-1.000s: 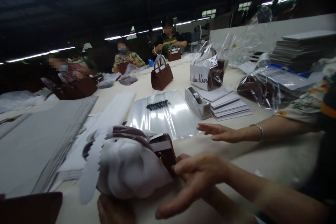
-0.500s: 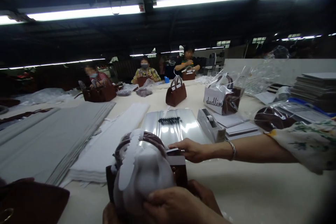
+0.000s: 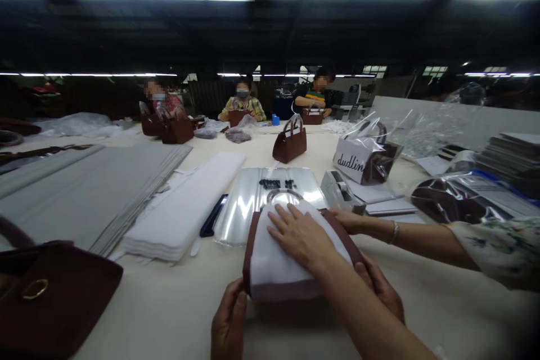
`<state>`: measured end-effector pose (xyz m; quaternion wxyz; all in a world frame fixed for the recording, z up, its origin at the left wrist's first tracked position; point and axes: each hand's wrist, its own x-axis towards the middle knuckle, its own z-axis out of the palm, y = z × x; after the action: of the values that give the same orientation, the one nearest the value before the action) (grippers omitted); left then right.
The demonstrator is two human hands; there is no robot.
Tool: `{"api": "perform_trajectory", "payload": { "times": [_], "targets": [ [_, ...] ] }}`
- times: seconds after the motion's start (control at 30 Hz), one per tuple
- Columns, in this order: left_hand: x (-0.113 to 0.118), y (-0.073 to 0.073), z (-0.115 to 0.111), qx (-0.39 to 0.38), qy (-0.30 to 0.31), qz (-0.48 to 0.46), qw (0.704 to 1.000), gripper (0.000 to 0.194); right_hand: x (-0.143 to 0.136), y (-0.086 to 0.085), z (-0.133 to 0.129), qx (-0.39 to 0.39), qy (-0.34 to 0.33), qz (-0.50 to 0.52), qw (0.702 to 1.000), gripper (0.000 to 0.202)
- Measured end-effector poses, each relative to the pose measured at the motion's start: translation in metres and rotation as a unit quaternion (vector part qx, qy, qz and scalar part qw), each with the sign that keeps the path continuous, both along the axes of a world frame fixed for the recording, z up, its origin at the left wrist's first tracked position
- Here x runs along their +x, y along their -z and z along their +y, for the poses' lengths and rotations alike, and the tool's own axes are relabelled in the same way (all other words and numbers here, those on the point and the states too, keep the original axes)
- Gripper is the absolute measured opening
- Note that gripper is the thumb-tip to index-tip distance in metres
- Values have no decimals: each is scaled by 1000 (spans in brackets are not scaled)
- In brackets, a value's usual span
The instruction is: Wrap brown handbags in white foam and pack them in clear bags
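A brown handbag (image 3: 291, 312) is right in front of me, with a white foam-like sheet (image 3: 287, 273) laid over its side. Its wrapped handles (image 3: 284, 196) point away from me. My left hand (image 3: 230, 318) grips the bag's left edge, thumb up. On the right edge, my right hand (image 3: 385, 291) holds the bag too, partly hidden behind another person's forearm. That co-worker's one hand (image 3: 300, 236) lies spread flat on the white sheet. The co-worker's other hand (image 3: 346, 220), with a bracelet on the wrist, touches the bag's far right corner.
Beyond the bag lie clear plastic sleeves (image 3: 240, 202), a tape dispenser (image 3: 342, 191) and a dark flat box (image 3: 214, 215). White sheets (image 3: 181, 208) and grey sheets (image 3: 105, 191) are stacked left. Another handbag (image 3: 59, 298) stands near left. Several people work across the table.
The white sheet, bunched around the handles before, now lies flat over the handbag. The co-worker's hand has moved from the sheet's lower part onto its middle. The view has shifted slightly.
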<state>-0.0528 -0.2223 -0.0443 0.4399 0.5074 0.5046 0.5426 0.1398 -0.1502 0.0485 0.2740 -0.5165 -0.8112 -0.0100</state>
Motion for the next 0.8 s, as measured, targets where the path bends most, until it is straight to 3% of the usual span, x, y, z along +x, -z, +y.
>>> {"api": "perform_trajectory", "payload": {
  "times": [0.1,0.2,0.27,0.33,0.4,0.47,0.53,0.63,0.8],
  "targets": [
    [-1,8,-1,-8,22,7,1000,36,18,25,16,-15,32,-9,999,32],
    [-3,14,-2,-13,46,-4,999,34,29,35,15,-24,23,0,999,39],
    [-4,14,-2,-12,53,1,999,33,36,26,12,-32,-17,4,999,40],
    [-3,13,-2,-2,55,13,998,32,48,8,12,-59,-122,-5,991,54],
    [-1,11,-2,17,51,25,998,29,62,-14,16,-117,-264,-25,957,64],
    [0,10,-1,28,47,37,998,26,74,-29,21,-183,-355,-46,916,67],
    [1,9,0,26,46,47,997,23,80,-34,25,-221,-375,-68,898,66],
    [2,8,1,16,46,50,998,21,83,-24,30,-229,-391,-100,886,64],
    [3,7,1,-5,49,48,998,21,89,-11,37,-218,-374,-75,898,67]
  ]
}}
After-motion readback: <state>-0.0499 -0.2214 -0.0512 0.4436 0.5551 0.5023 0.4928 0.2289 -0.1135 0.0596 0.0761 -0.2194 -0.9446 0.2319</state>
